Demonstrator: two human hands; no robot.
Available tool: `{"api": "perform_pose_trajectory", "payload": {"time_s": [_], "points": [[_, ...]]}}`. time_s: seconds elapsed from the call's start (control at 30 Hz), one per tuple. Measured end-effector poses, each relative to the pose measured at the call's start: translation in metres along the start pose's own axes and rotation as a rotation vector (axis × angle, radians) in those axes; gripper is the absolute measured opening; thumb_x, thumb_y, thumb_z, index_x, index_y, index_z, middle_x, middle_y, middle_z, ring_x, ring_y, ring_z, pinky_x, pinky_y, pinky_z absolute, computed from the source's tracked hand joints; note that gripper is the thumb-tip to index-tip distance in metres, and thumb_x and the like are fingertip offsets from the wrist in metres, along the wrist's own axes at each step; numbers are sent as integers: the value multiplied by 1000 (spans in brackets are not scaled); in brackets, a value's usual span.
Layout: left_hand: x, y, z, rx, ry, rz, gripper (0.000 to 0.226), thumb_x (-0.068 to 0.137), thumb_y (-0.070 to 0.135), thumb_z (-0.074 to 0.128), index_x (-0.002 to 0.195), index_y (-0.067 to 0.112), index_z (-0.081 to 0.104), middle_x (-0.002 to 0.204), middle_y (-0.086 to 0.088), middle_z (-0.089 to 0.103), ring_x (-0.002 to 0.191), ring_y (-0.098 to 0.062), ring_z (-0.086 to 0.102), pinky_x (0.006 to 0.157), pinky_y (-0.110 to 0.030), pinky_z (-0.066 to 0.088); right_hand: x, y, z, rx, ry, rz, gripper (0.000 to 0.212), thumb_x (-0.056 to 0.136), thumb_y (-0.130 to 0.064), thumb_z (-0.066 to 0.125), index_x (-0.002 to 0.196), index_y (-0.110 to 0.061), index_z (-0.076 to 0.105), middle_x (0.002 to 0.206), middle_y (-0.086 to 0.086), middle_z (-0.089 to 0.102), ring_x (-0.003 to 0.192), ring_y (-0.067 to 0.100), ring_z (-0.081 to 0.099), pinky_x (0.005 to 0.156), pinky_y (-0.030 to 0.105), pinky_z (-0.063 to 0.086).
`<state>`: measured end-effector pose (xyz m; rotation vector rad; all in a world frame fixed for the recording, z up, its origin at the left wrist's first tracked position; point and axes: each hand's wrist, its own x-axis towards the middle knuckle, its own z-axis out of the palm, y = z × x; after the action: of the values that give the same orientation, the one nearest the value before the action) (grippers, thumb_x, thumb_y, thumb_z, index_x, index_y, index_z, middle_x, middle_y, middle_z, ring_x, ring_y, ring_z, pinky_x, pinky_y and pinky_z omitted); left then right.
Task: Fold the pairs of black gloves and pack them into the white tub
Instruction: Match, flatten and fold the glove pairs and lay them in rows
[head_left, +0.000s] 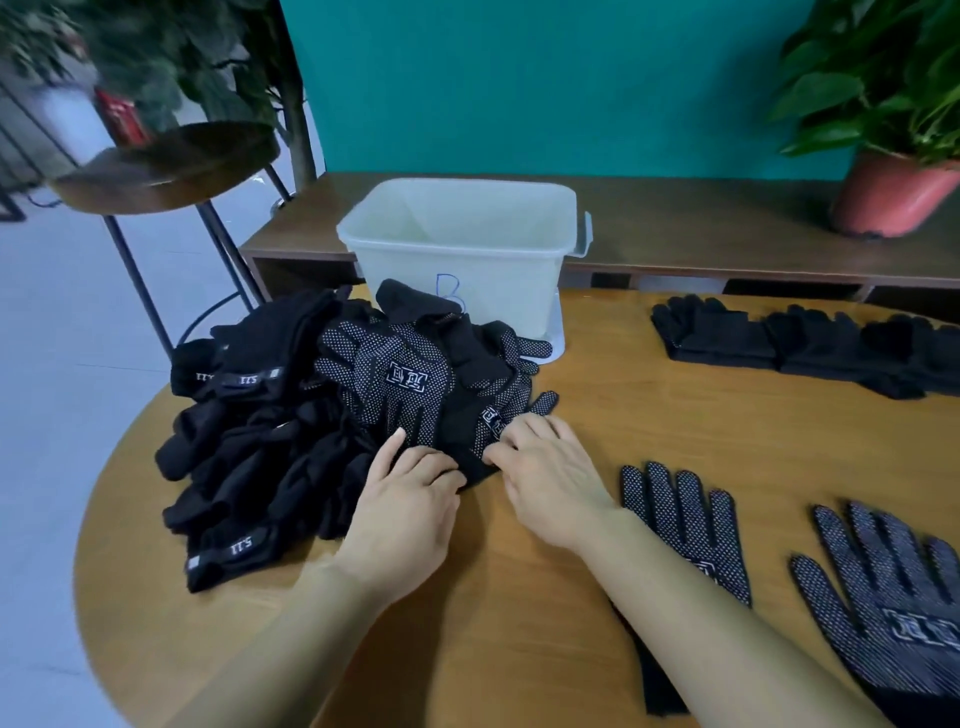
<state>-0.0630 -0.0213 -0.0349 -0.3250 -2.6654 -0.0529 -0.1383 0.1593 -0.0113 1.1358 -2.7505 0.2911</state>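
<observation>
A heap of black gloves (291, 415) lies on the left of the round wooden table (649, 415). Both hands are at its near right edge on one dotted glove (457, 431). My left hand (410, 499) grips the glove's cuff with curled fingers. My right hand (550, 467) pinches the same glove beside it. The white tub (462, 260), marked with a blue letter, stands behind the heap and looks empty. Two dotted gloves lie flat at the right, one (685, 519) partly under my right forearm, the other (893, 592) nearer the edge. Folded gloves (800, 343) sit in a row at the far right.
A low wooden shelf (701, 234) runs behind the table against a teal wall. A potted plant in a red pot (888, 197) stands on it at the right. A round side table (166, 166) and a leafy tree stand at the back left.
</observation>
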Motion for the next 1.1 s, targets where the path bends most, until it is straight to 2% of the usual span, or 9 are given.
{"api": "perform_pose_trajectory", "payload": {"time_s": [0.2, 0.43, 0.6, 0.67, 0.73, 0.8, 0.9, 1.0, 1.1], "points": [[-23, 25, -13, -80, -19, 66, 30, 88, 26, 47, 92, 26, 77, 95, 17, 67, 96, -9, 61, 116, -44, 20, -45, -3, -19, 12, -108, 24, 40, 95, -9, 46, 131, -23, 59, 139, -1, 53, 145, 24, 24, 120, 44, 10], [-40, 49, -32, -166, -12, 130, 25, 90, 27, 49, 91, 30, 75, 94, 19, 68, 94, -4, 62, 113, -44, 25, -81, -17, -34, 5, -137, 34, 49, 95, -4, 43, 138, -25, 52, 153, -6, 40, 150, 17, 6, 119, 38, -4], [-43, 38, -38, -152, 38, 37, 30, 89, 25, 45, 92, 28, 75, 96, 19, 69, 97, -8, 64, 111, -40, 23, -95, -19, -37, 30, -58, 82, 46, 91, 0, 45, 128, -22, 63, 142, -2, 55, 149, 20, 17, 119, 36, 1], [-41, 33, -38, -118, -11, -6, 34, 89, 27, 43, 99, 26, 75, 104, 16, 71, 102, -11, 65, 110, -39, 23, -95, -23, -34, 27, 8, 92, 42, 85, 1, 52, 119, -17, 69, 128, 2, 65, 142, 26, 34, 118, 41, 15], [-38, 31, -36, -84, -107, -30, 41, 91, 30, 39, 112, 23, 74, 117, 9, 71, 111, -14, 66, 109, -39, 23, -92, -29, -31, 19, 21, 72, 43, 82, -2, 58, 123, -16, 67, 124, 4, 67, 136, 30, 44, 114, 46, 27], [-38, 33, -32, -74, -194, -20, 46, 92, 33, 38, 121, 20, 70, 127, 4, 68, 119, -16, 63, 109, -39, 22, -90, -38, -32, 15, -23, 52, 45, 92, -10, 52, 135, -18, 57, 135, 3, 60, 142, 29, 34, 117, 46, 20], [-44, 38, -27, -104, -244, -6, 46, 91, 36, 38, 118, 23, 72, 126, 3, 69, 119, -15, 64, 110, -36, 29, -95, -43, -30, 12, -108, 80, 40, 101, -18, 38, 139, -22, 52, 149, 2, 44, 148, 24, 17, 119, 43, 4], [-50, 43, -32, -113, -176, 14, 40, 89, 37, 40, 105, 29, 76, 114, 9, 73, 106, -11, 68, 106, -37, 35, -107, -42, -25, 52, -85, 102, 39, 98, -15, 45, 133, -25, 60, 148, 4, 48, 146, 27, 25, 119, 46, 7], [-57, 45, -36, -145, -81, 53, 34, 89, 34, 42, 93, 32, 76, 100, 15, 73, 91, -8, 67, 103, -33, 28, -120, -41, -26, 54, -74, 81, 43, 95, -11, 48, 133, -27, 61, 148, 6, 49, 145, 28, 28, 119, 46, 6]]}}
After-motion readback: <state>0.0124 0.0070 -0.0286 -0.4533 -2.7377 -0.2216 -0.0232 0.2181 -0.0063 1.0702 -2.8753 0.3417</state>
